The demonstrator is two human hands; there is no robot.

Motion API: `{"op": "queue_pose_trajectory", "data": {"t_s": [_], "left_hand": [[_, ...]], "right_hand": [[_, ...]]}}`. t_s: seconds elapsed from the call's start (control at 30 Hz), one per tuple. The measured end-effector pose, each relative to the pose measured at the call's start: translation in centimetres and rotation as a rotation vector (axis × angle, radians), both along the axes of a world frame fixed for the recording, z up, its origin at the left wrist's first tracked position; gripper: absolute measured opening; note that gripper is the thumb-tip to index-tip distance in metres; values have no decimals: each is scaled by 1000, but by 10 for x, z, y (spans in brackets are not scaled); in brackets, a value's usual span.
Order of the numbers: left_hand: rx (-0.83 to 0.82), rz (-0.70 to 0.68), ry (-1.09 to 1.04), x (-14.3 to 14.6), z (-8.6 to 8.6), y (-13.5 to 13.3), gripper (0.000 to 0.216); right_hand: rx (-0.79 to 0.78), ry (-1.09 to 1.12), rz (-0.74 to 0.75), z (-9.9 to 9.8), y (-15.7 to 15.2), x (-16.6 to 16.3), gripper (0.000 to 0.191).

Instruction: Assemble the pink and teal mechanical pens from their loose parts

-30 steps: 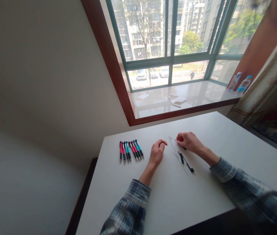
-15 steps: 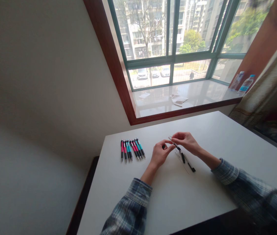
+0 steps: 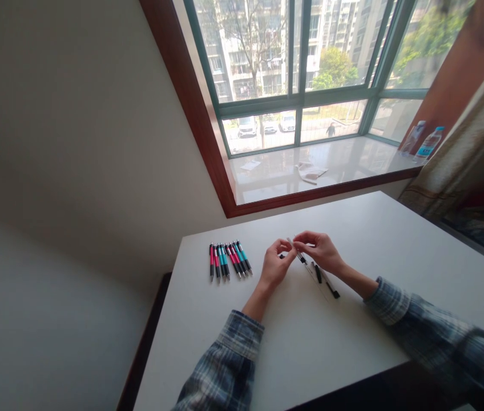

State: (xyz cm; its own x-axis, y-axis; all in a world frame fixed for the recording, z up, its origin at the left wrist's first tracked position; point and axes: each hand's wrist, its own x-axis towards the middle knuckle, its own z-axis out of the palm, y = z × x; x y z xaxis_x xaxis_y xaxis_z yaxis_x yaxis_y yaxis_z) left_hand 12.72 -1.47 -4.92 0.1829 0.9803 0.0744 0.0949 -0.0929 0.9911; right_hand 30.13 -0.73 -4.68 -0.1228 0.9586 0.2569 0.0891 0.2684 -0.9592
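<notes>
My left hand (image 3: 275, 265) is closed in a pinch, and my right hand (image 3: 321, 251) meets it from the other side with thumb and finger together. Between their fingertips is a slim pen part (image 3: 290, 242), with a pale, see-through end pointing away from me. The fingers hide much of it. A black piece (image 3: 301, 258) shows just below the fingertips; I cannot tell whether it is joined to the held part. Beneath my right hand lie a short black pen piece (image 3: 318, 274), a clear tube with a black end (image 3: 333, 291) and a thin pale rod (image 3: 321, 291).
Several pens (image 3: 229, 261) with pink or teal barrels and black grips lie in a row on the white table (image 3: 310, 342), left of my hands. Behind stands a window sill (image 3: 276, 185) with a crumpled wrapper (image 3: 310, 172) and a water bottle (image 3: 429, 142).
Both hands have shifted slightly left and closer together, carrying the slim pen part along. More of the short black piece shows on the table. The row of pens stays put.
</notes>
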Motion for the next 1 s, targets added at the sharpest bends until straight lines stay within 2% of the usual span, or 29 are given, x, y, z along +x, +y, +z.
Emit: {"op": "queue_pose_trajectory", "data": {"t_s": [0.2,0.33,0.47,0.77,1.0], "left_hand": [[3,-34,-42,0,1,-1,35],[-3,-24,-26,0,-1,0,30],[-11,-35,17,0,-1,-1,35],[-37,3,-22,2,6,-3,37],[-33,-23,-19,0,0,-1,44]], "right_hand": [[40,-10,-3,-1,0,1,29],[121,1,-98,0,5,7,32],[222,-36,-176,5,7,13,30],[300,-123,-164,9,5,15,19],[364,-206,-141,17,3,18,23]]}}
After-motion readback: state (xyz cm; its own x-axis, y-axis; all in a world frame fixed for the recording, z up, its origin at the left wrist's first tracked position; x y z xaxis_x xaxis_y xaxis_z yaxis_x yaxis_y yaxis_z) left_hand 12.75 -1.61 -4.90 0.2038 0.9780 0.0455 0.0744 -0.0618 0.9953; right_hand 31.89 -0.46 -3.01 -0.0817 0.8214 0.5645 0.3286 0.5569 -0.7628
